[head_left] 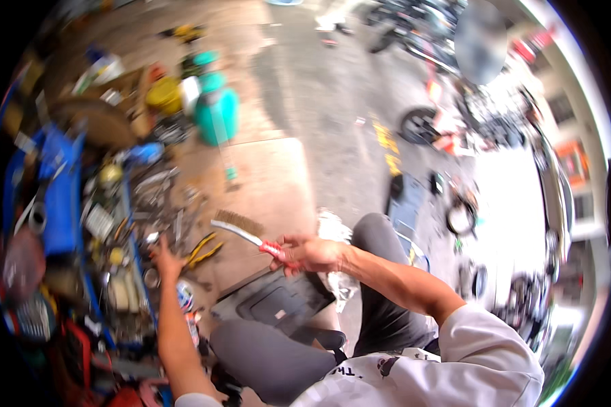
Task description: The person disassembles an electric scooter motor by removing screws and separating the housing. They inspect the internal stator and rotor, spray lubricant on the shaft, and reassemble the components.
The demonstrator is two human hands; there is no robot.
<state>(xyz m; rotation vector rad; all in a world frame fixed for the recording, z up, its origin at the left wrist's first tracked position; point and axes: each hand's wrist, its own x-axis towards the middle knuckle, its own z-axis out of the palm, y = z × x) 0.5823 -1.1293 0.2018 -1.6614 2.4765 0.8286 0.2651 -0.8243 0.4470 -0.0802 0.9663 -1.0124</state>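
At the upper left of the frame stands a teal plastic jug [218, 112] with a rounded body, and just left of it a yellow round tub [163, 95]. Further left, a blue crate [60, 197] with hard, straight walls rises among a dense heap of small metal parts and tools on the concrete floor [305, 88]. Yellow painted marks [387, 146] show on the floor right of centre.

A wire brush [241, 230] lies across the middle of the frame, its tan bristle block toward the left, a pale metal neck, and a red grip at the right end. The right hand [312, 255] is closed around that red grip, the forearm coming in from the lower right out of a white sleeve, wrist bent so the brush points left.

The left hand [164, 256] reaches up from the lower left toward the heap, fingers spread open, holding nothing that can be seen. Just right of it lie yellow-handled pliers [204, 248] on the floor. Below the brush sits a dark grey moulded plastic panel [271, 302], beside the person's grey-clad knees.
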